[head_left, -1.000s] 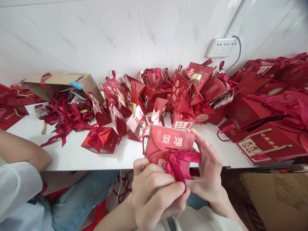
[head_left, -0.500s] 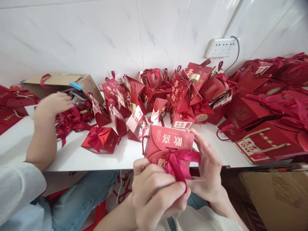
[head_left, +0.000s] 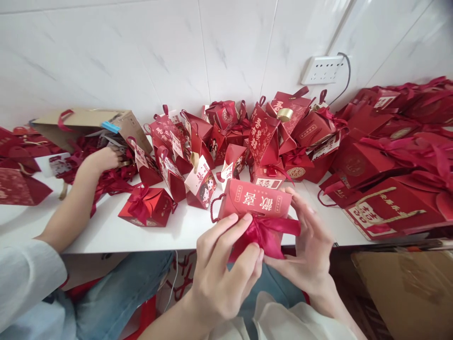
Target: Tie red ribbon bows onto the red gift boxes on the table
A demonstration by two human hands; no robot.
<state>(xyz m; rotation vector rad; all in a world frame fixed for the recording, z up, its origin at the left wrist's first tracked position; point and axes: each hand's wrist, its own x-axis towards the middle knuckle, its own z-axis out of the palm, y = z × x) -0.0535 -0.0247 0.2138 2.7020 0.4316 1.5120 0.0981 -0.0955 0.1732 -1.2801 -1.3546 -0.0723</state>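
Observation:
A red gift box (head_left: 258, 198) with pale printed characters is held at the front edge of the table. A magenta ribbon bow (head_left: 272, 233) is tied around it, its loop and tail spreading to the right. My right hand (head_left: 306, 245) grips the box along its right side, thumb underneath. Closed on the bow's left part, my left hand (head_left: 222, 264) has its fingertips pressed against the ribbon and box face. A twisted cord handle (head_left: 213, 210) sticks out at the box's left. The box's underside and the ribbon beneath my left fingers are hidden.
A co-worker's hand (head_left: 106, 159) reaches into loose ribbons (head_left: 109, 184) by an open cardboard box (head_left: 134, 125) at left. A red box with a bow (head_left: 146, 208) sits nearby. Many gift boxes line the wall; larger ones (head_left: 392, 205) are piled right. A power strip (head_left: 320, 70) hangs behind.
My left fingers have shifted from the ribbon's lower tail up onto the bow and box face. The co-worker's hand has moved right into the ribbons; a red box now shows at far left.

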